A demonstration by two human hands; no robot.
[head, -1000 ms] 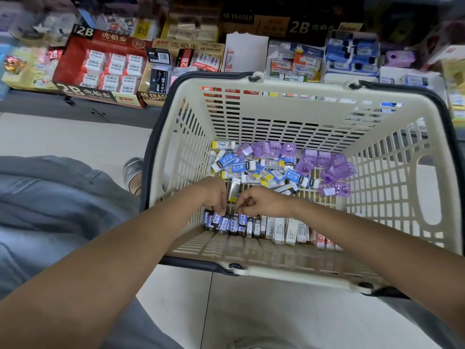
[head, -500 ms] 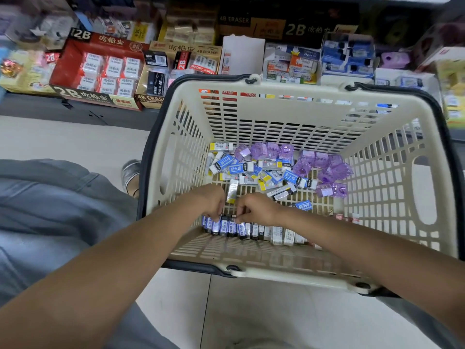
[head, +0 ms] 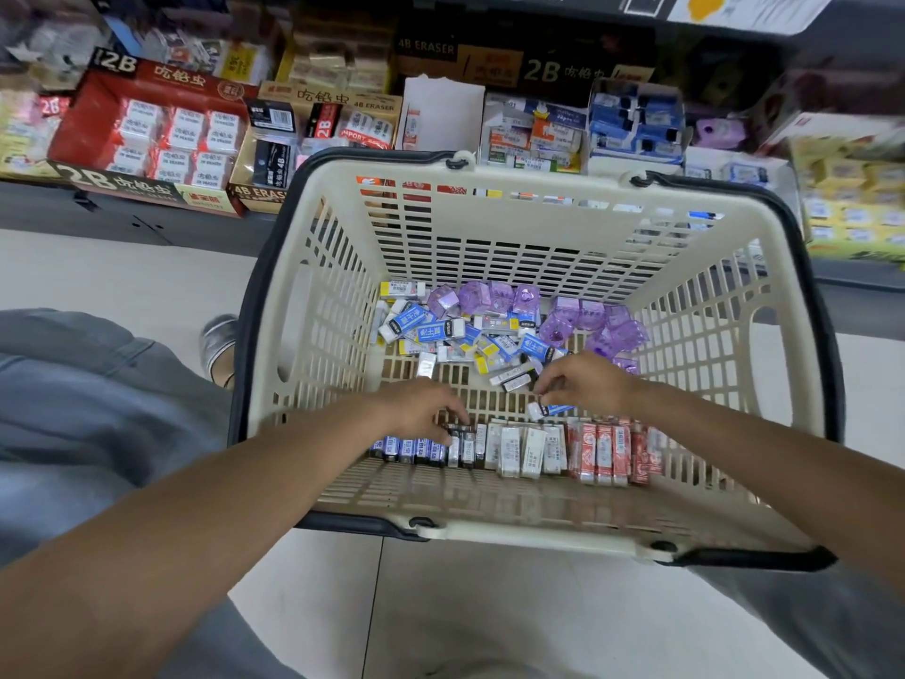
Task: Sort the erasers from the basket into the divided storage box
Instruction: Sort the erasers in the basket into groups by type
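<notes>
Along the basket's [head: 489, 223] near wall, the left hand [head: 421, 409] rests curled fingers on standing erasers [head: 529, 448]; the right hand [head: 587, 382] pinches a blue-sleeved eraser [head: 551, 410]. Probably light, stiff, best pinched across the sleeve.

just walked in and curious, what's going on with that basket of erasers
A person is bent over a cream plastic basket on the floor, both hands inside it. Along the near wall stands a tidy row of erasers, grouped blue, black, white and red. The left hand rests its fingertips on the black ones. The right hand reaches at a blue-sleeved eraser just behind the row. A loose pile of erasers and purple cases waits at the far end.
</notes>
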